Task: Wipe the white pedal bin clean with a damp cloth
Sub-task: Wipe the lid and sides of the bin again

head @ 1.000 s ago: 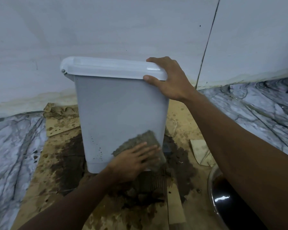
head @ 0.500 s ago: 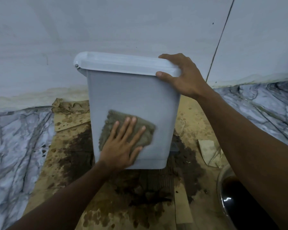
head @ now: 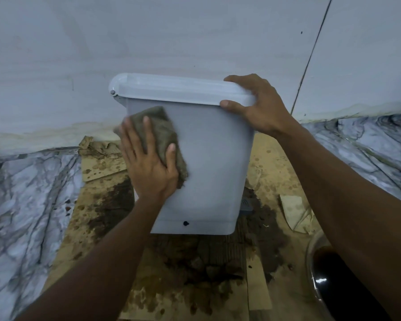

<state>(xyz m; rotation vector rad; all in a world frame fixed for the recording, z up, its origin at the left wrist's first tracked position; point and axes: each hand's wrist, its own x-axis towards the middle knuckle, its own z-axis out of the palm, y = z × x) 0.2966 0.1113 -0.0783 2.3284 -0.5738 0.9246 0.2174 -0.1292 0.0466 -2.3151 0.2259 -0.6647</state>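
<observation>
The white pedal bin point(head: 213, 163) stands upright on wet, stained cardboard, its lid closed, close to the wall. My left hand point(head: 148, 163) lies flat on a grey-brown damp cloth point(head: 162, 133) and presses it against the upper left of the bin's near side. My right hand point(head: 257, 107) grips the right end of the lid, thumb on the front rim, fingers over the top. A dark spot point(head: 186, 223) sits on the bin's bottom band. Part of the grey pedal point(head: 245, 203) shows at the lower right.
Soaked cardboard point(head: 107, 228) with dark wet patches covers the floor under the bin, with marbled flooring point(head: 26, 200) on both sides. A white wall point(head: 148, 42) rises just behind. A shiny dark bowl point(head: 329, 279) sits at the lower right under my right forearm.
My left hand has slid the cloth from the bin's lower right, across the middle, up to its upper left. The specks near the bottom left are gone. My right hand kept its grip on the lid.
</observation>
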